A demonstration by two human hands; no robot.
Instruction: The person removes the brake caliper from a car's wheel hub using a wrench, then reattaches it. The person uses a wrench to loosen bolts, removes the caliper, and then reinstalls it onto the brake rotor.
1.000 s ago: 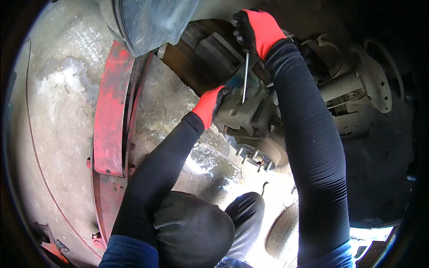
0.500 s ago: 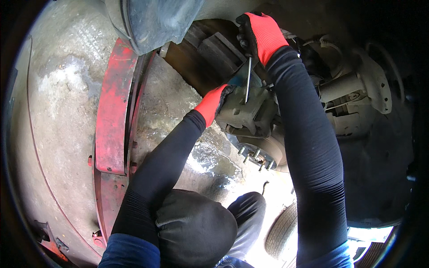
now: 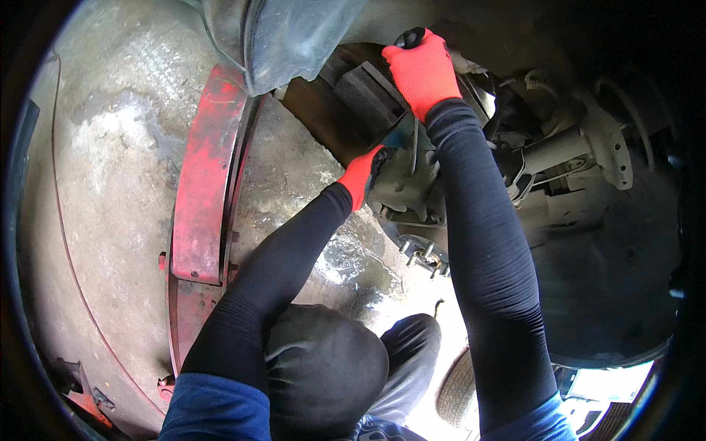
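Note:
A brake caliper sits over the brake disc, of which the hub face with several wheel studs shows below it. My left hand, in a red and black glove, grips the caliper's left side; its fingertips are partly hidden. Higher up, my right hand is closed in the same kind of glove around a screwdriver, whose handle the fist hides. The screwdriver's straight metal shaft runs down into the caliper's opening. My right forearm covers part of the disc and caliper.
A red metal lift arm stretches along the left over the concrete floor. Grey plastic trim hangs above it. Right of my arm are the strut and dark wheel-arch liner. A tire lies near my knees.
My right hand has turned at the wrist and tipped the screwdriver, its shaft now more hidden by my arm. The left hand stays on the caliper. The whole view has shifted slightly.

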